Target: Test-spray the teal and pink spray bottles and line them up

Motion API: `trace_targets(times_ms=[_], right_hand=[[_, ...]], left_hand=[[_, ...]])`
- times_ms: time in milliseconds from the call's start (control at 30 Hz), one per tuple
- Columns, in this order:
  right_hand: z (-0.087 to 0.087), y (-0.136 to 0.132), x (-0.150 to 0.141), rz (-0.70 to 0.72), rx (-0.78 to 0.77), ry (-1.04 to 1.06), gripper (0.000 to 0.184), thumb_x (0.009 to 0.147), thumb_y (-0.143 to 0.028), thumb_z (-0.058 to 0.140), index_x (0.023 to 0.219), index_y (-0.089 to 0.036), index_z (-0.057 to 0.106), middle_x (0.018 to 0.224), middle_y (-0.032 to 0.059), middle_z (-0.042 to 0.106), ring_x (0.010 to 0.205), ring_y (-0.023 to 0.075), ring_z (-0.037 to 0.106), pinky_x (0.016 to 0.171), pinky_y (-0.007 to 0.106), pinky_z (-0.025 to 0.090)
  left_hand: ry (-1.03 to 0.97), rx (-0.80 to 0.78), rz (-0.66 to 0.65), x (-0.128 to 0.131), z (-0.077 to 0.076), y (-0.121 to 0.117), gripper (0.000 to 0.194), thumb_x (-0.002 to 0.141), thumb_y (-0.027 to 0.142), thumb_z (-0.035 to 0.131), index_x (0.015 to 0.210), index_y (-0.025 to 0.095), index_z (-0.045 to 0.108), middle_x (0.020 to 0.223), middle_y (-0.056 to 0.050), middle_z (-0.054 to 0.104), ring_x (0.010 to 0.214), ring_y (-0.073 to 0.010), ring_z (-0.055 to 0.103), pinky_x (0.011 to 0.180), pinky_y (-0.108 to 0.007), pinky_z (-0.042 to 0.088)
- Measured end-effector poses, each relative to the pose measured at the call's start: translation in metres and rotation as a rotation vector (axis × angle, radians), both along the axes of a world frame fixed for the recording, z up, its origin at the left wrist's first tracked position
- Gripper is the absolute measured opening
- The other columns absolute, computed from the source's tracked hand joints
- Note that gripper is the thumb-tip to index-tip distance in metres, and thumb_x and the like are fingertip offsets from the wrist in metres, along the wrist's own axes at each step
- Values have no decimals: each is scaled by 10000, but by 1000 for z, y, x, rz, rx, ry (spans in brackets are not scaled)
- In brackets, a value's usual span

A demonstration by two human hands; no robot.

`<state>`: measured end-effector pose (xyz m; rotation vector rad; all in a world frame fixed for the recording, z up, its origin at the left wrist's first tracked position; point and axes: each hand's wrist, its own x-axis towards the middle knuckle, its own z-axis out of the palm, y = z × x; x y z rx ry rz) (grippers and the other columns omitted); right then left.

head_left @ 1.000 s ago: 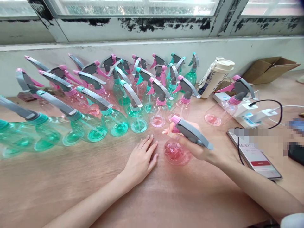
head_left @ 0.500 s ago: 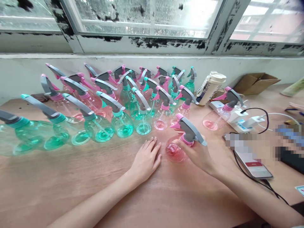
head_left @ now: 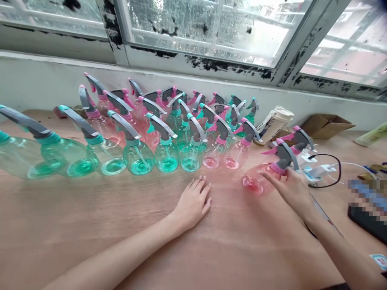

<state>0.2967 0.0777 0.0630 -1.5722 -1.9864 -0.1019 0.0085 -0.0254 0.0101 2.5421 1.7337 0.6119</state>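
My right hand [head_left: 292, 189] grips a pink spray bottle [head_left: 256, 183] around its neck, below the grey and pink trigger head. The bottle is tilted, its base toward the left, and I cannot tell whether it touches the table. Flat on the wood lies my left hand [head_left: 193, 201], fingers stretched out, holding nothing. Just beyond its fingertips stand a green spray bottle [head_left: 191, 155] and a pink spray bottle [head_left: 231, 155], part of a front row of mostly green ones. Another pink-headed spray bottle [head_left: 302, 139] is partly hidden behind the held one.
Several more pink and green spray bottles crowd toward the wall. A white cup [head_left: 275, 123], a cardboard box [head_left: 325, 125] and a power strip with plugs [head_left: 317, 173] and cables are at the back right. A phone [head_left: 320, 209] lies partly under my right forearm.
My right hand has moved the pink spray bottle to the right, away from my left hand, and tilted it. My left hand stays flat on the table. The camera view has shifted and tilted.
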Motion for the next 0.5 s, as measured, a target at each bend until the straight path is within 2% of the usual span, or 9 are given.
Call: trace_targets(times_ms=[100, 167, 500], right_hand=[[5, 20, 2, -65, -46, 4, 520, 756, -754, 555, 657, -247, 500, 567, 28, 509, 541, 238, 505, 531, 357, 372], [9, 30, -1, -62, -82, 40, 513, 759, -748, 558, 669, -244, 522, 557, 28, 520, 537, 238, 509, 534, 352, 366], [14, 64, -15, -35, -111, 189, 550, 774, -725, 556, 882, -193, 646, 765, 101, 677, 741, 291, 620, 683, 371, 403]], left_hand=[[-9, 3, -3, -1, -1, 0, 359, 929, 236, 516, 1255, 95, 574, 1400, -218, 532, 1343, -317, 465, 1082, -491, 411], [-12, 3, -3, -1, -1, 0, 356, 929, 236, 513, 1253, 100, 573, 1400, -217, 532, 1342, -314, 467, 1086, -491, 406], [-2, -7, -3, -3, 0, 0, 366, 931, 239, 518, 1266, 101, 570, 1394, -213, 537, 1313, -321, 498, 1075, -502, 425]])
